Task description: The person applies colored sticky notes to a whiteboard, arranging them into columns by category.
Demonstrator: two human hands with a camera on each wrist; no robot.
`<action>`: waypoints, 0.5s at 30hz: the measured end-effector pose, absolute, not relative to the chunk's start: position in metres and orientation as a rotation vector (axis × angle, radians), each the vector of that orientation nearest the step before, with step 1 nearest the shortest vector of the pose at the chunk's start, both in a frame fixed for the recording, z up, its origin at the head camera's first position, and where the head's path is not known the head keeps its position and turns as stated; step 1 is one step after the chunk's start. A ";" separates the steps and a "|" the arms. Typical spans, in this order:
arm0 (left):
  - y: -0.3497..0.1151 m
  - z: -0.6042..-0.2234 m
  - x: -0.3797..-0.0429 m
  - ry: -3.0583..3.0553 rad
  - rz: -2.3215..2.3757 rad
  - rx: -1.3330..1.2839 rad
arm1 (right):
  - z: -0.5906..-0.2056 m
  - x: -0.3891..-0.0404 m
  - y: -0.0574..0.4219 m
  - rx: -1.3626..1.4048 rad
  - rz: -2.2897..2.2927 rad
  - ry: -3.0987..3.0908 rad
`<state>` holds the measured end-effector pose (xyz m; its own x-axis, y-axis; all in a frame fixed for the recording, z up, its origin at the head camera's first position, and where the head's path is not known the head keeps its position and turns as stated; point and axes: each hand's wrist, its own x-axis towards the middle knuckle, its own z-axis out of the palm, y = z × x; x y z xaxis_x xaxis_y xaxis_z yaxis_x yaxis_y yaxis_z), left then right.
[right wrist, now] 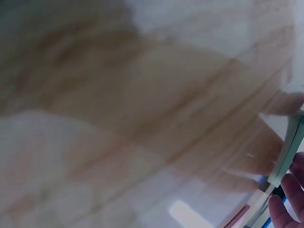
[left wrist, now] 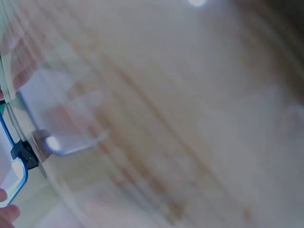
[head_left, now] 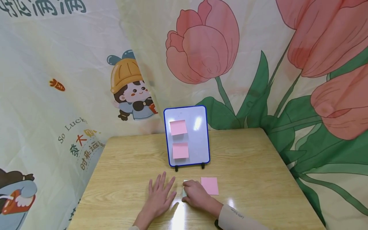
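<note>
My right hand (head_left: 198, 195) grips a small pale green sticky note pad (head_left: 184, 191) low over the table, covering most of it. In the right wrist view the pad (right wrist: 287, 152) shows edge-on, with fingers (right wrist: 290, 190) along one side. To the left, my left hand (head_left: 157, 198) has its fingers spread and nothing in them. Its fingertips (left wrist: 7, 216) show at the lower left corner of the left wrist view. A pink sticky note pad (head_left: 210, 186) lies just right of my right hand.
A small blue-framed whiteboard (head_left: 198, 140) stands on black feet (head_left: 203, 165) behind the hands. Two pink notes, an upper one (head_left: 178, 127) and a lower one (head_left: 180, 150), stick to its left half. The wooden table (head_left: 244, 159) meets a printed cloth backdrop (head_left: 253, 38).
</note>
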<state>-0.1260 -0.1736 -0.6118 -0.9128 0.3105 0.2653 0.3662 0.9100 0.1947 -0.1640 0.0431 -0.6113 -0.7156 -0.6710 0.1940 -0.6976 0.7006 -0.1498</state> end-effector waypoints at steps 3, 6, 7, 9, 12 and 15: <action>-0.173 -0.611 -0.126 -2.857 -0.349 -0.510 | -0.612 -0.164 0.043 1.113 0.321 -2.779; -0.174 -0.609 -0.126 -2.874 -0.347 -0.507 | -0.612 -0.166 0.044 1.109 0.320 -2.780; -0.174 -0.609 -0.126 -2.879 -0.350 -0.507 | -0.612 -0.167 0.044 1.109 0.327 -2.785; -0.175 -0.609 -0.126 -2.885 -0.354 -0.509 | -0.611 -0.169 0.044 1.113 0.337 -2.789; -0.177 -0.608 -0.126 -2.888 -0.351 -0.521 | -0.609 -0.170 0.043 1.118 0.375 -2.803; -0.177 -0.607 -0.125 -2.905 -0.347 -0.580 | -0.610 -0.171 0.043 1.106 0.430 -2.788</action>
